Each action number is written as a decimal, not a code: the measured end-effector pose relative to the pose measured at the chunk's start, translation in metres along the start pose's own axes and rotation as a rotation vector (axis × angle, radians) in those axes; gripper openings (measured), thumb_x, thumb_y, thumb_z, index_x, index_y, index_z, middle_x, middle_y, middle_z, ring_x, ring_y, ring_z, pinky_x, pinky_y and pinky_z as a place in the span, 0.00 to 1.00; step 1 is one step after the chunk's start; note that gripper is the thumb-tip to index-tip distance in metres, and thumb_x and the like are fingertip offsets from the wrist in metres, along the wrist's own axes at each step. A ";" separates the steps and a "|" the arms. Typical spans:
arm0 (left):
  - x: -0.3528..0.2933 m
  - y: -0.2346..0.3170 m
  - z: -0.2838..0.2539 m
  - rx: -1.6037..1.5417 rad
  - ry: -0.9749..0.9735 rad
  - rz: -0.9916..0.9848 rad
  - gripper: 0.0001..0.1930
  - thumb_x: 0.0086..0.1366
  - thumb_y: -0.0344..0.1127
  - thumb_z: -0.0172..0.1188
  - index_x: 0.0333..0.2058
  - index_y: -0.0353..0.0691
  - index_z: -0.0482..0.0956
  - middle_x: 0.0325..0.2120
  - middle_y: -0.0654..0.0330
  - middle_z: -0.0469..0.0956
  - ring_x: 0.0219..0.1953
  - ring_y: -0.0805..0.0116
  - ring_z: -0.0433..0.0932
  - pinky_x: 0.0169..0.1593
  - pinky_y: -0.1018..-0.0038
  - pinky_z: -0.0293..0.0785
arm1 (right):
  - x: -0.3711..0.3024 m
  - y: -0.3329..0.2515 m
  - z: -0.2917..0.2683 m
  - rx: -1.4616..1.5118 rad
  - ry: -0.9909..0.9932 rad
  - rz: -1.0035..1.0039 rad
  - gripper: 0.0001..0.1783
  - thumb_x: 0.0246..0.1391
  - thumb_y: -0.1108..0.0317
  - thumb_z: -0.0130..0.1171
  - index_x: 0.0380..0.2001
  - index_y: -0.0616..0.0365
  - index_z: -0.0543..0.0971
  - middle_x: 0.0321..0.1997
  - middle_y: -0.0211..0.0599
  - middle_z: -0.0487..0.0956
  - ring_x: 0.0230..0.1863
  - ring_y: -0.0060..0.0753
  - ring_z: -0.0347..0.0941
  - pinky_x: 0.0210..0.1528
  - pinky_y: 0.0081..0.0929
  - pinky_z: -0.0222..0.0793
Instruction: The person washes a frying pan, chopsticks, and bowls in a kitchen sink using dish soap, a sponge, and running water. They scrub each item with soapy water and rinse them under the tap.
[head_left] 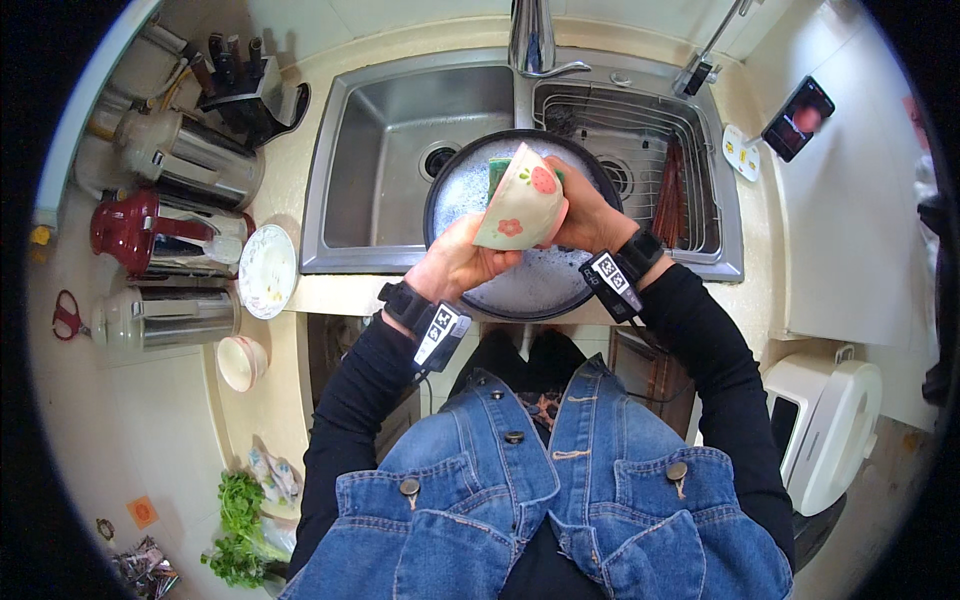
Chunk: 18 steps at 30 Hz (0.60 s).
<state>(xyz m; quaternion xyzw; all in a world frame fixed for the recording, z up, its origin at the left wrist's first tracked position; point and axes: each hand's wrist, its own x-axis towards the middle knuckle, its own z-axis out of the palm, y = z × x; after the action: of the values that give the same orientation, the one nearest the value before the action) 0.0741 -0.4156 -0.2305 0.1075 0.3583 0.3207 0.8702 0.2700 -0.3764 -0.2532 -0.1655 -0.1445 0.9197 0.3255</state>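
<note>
Over a large dark-rimmed pan (pixel 530 285) of sudsy water, a small cream bowl (pixel 522 205) with pink flower and strawberry prints is held up, tilted on its side. My left hand (pixel 460 258) is closed on its lower left edge, thumb along the outside. On the other side, my right hand (pixel 592 210) curls round the bowl's right edge, with most of its fingertips hidden. A green scouring pad (pixel 497 172) pokes out behind the bowl and seems pressed against it by the right hand. Both wrists wear dark straps with marker tags.
The pan straddles a double steel sink (pixel 400 110) under a faucet (pixel 533 40). Chopsticks (pixel 670 190) lie in the right basin's wire rack (pixel 705 150). At left stand a plate (pixel 268 270), another bowl (pixel 241 362), thermoses (pixel 185 150) and a knife block (pixel 255 95). A phone (pixel 800 118) is mounted at right.
</note>
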 end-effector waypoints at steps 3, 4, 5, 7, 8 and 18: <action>0.000 0.006 0.007 0.170 -0.022 0.053 0.14 0.72 0.37 0.46 0.46 0.33 0.74 0.32 0.50 0.80 0.22 0.65 0.79 0.27 0.74 0.80 | -0.001 0.006 -0.004 0.085 -0.084 -0.021 0.23 0.67 0.52 0.38 0.44 0.57 0.77 0.42 0.35 0.82 0.42 0.33 0.78 0.50 0.33 0.75; -0.001 0.006 0.009 0.205 -0.033 0.060 0.13 0.72 0.37 0.46 0.45 0.33 0.75 0.30 0.51 0.80 0.22 0.65 0.79 0.25 0.74 0.78 | -0.002 0.009 -0.004 0.088 -0.009 -0.040 0.23 0.67 0.52 0.38 0.43 0.57 0.77 0.42 0.36 0.82 0.42 0.34 0.79 0.51 0.34 0.74; 0.000 0.005 0.011 0.242 -0.005 0.067 0.13 0.71 0.36 0.47 0.43 0.34 0.75 0.28 0.51 0.79 0.21 0.65 0.78 0.24 0.75 0.76 | -0.002 0.011 -0.004 0.090 -0.022 -0.058 0.23 0.67 0.52 0.39 0.43 0.57 0.77 0.42 0.36 0.82 0.42 0.35 0.79 0.51 0.35 0.74; 0.000 0.001 0.012 0.268 0.043 0.109 0.10 0.70 0.35 0.48 0.37 0.35 0.76 0.23 0.55 0.78 0.19 0.66 0.77 0.17 0.77 0.67 | -0.001 0.018 -0.002 0.129 -0.011 -0.095 0.22 0.66 0.53 0.39 0.44 0.57 0.77 0.44 0.38 0.82 0.44 0.36 0.79 0.53 0.36 0.73; 0.001 0.001 0.011 0.306 0.055 0.125 0.11 0.69 0.36 0.49 0.37 0.35 0.76 0.23 0.55 0.78 0.18 0.67 0.76 0.16 0.78 0.65 | 0.000 0.021 0.000 0.147 -0.050 -0.113 0.22 0.66 0.53 0.40 0.44 0.57 0.77 0.45 0.38 0.82 0.45 0.36 0.78 0.54 0.36 0.73; 0.027 -0.010 -0.014 0.781 0.282 0.534 0.18 0.72 0.47 0.47 0.53 0.45 0.71 0.40 0.63 0.78 0.35 0.72 0.79 0.35 0.79 0.75 | 0.002 0.043 0.020 0.177 0.090 -0.286 0.22 0.62 0.55 0.40 0.47 0.55 0.77 0.50 0.37 0.80 0.51 0.35 0.76 0.58 0.36 0.69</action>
<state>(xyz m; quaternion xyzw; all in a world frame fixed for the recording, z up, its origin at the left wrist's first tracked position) 0.0838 -0.4065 -0.2599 0.4692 0.5260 0.3856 0.5953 0.2367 -0.4106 -0.2515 -0.1548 -0.0703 0.8647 0.4727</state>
